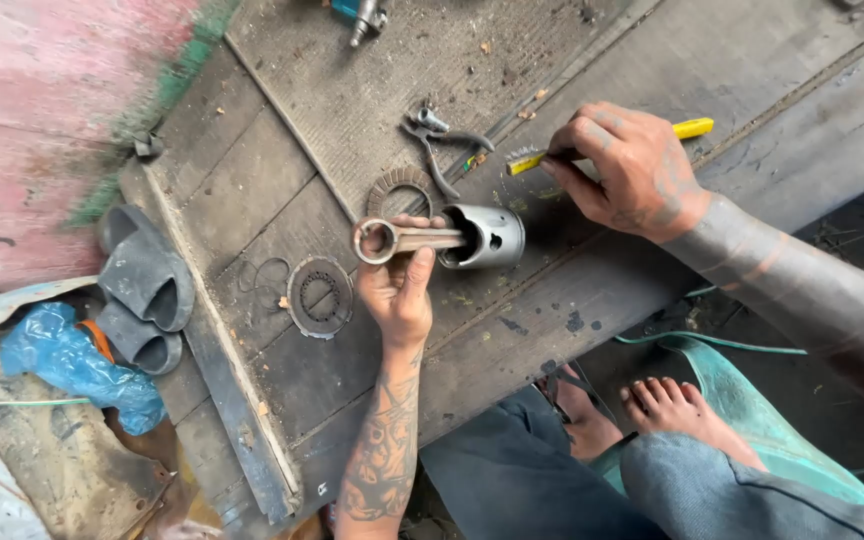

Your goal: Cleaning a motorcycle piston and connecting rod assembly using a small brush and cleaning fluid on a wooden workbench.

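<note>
My left hand (400, 290) grips a metal connecting rod (392, 240) joined to a grey piston (487, 237), held just above a worn wooden platform (252, 190). The rod's ring end points left, the piston's open skirt faces the camera. My right hand (624, 165) holds a yellow-handled brush (552, 155) a little above and to the right of the piston, bristles pointing left toward it. The brush is not touching the piston.
Pliers (439, 145) lie on the boards behind the piston, beside a toothed friction disc (399, 188). A round clutch plate (319, 295) lies left of my hand. Grey sandals (142, 290) and a blue plastic bag (72, 365) sit at left. My bare feet (642, 410) are below.
</note>
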